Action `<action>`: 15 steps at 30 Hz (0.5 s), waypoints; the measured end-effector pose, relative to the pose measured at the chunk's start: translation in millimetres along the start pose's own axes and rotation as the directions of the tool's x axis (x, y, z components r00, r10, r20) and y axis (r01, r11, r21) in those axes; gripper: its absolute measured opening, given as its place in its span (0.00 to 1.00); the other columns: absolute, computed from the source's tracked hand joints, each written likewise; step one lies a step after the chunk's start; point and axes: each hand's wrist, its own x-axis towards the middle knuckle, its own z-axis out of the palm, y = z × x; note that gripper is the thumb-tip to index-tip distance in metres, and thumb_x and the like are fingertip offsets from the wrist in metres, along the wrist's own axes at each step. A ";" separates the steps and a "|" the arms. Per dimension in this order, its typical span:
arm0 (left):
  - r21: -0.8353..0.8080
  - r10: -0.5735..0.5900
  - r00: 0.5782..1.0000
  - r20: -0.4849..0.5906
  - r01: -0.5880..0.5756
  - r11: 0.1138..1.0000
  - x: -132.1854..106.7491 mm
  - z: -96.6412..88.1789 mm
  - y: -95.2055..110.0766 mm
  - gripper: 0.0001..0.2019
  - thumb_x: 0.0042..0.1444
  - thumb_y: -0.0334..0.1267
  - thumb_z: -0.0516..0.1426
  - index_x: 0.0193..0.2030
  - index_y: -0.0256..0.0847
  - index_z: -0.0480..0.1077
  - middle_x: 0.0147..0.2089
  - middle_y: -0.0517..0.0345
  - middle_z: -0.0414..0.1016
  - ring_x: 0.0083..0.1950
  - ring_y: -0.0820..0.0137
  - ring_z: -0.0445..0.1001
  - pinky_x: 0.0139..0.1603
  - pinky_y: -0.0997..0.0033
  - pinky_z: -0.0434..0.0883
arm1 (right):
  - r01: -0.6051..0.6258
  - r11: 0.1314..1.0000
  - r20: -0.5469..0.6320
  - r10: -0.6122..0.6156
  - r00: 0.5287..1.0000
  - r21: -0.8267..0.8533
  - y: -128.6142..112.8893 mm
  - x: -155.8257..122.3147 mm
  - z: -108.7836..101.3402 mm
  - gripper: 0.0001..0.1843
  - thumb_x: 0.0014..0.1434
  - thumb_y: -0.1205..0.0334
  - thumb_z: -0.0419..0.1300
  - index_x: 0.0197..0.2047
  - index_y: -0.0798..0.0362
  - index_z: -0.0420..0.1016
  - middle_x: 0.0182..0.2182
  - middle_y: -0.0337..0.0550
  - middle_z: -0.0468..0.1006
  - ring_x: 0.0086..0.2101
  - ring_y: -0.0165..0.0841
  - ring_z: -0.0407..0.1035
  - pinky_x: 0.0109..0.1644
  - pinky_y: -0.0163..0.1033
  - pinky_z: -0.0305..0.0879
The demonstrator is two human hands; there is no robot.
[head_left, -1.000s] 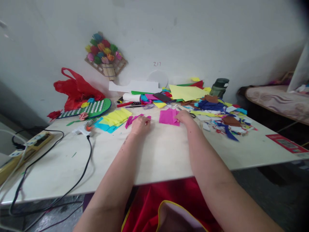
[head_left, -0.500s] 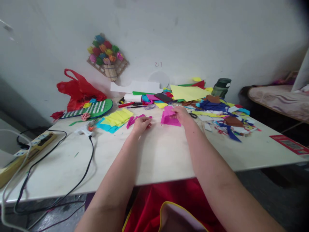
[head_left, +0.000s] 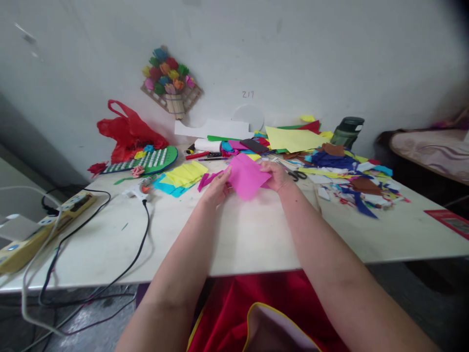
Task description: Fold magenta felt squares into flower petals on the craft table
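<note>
A pink sheet of crepe paper [head_left: 248, 178] is held up just above the table, stretched between both hands. My left hand [head_left: 219, 188] pinches its left edge. At the right edge, my right hand [head_left: 275, 176] grips it between thumb and fingers. Beside the left hand lie magenta paper strips [head_left: 208, 180]. Further left, yellow paper pieces [head_left: 185, 174] rest on blue paper sheets [head_left: 172, 187]. Black-handled scissors [head_left: 298, 175] lie just right of my right hand, partly hidden by it.
A white glue gun [head_left: 141, 190] with a black cable lies left, near a yellow power strip [head_left: 69, 215]. Paper scraps [head_left: 351, 186] heap up on the right. A green bottle [head_left: 347, 132], a red plastic bag [head_left: 128, 129] and a green paddle-shaped board [head_left: 163, 160] stand or lie further back.
The pink paper has come up off the table into both hands. My left hand has moved from the magenta strips to the sheet's left edge. The view has shifted slightly.
</note>
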 end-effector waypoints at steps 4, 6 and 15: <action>0.003 0.070 0.996 -0.053 -0.070 0.998 0.7 -6.5 0.5 0.18 0.40 0.41 0.66 0.36 0.33 0.72 0.34 0.51 0.77 0.34 0.70 0.74 0.38 0.71 0.72 | -0.031 0.999 0.078 0.030 0.997 0.013 1.7 -2.1 1.5 0.15 0.36 0.65 0.57 0.17 0.52 0.49 0.17 0.32 0.50 0.19 0.25 0.50 0.27 0.34 0.56; 0.030 0.078 0.994 -0.072 -0.076 0.997 1.4 -9.6 0.7 0.17 0.38 0.40 0.66 0.35 0.33 0.73 0.33 0.51 0.77 0.33 0.70 0.74 0.36 0.70 0.72 | -0.068 0.997 0.090 0.065 0.994 0.032 2.4 -2.8 2.3 0.12 0.38 0.62 0.59 0.19 0.52 0.56 0.17 0.32 0.56 0.20 0.26 0.55 0.27 0.34 0.57; 0.086 0.094 0.996 -0.006 -0.093 0.992 -2.2 -7.7 4.5 0.20 0.37 0.42 0.66 0.37 0.35 0.73 0.32 0.53 0.77 0.33 0.71 0.74 0.35 0.72 0.71 | -0.155 0.988 0.102 0.154 0.983 0.000 10.2 1.1 4.0 0.16 0.41 0.54 0.63 0.33 0.53 0.72 0.27 0.40 0.77 0.30 0.33 0.71 0.33 0.36 0.65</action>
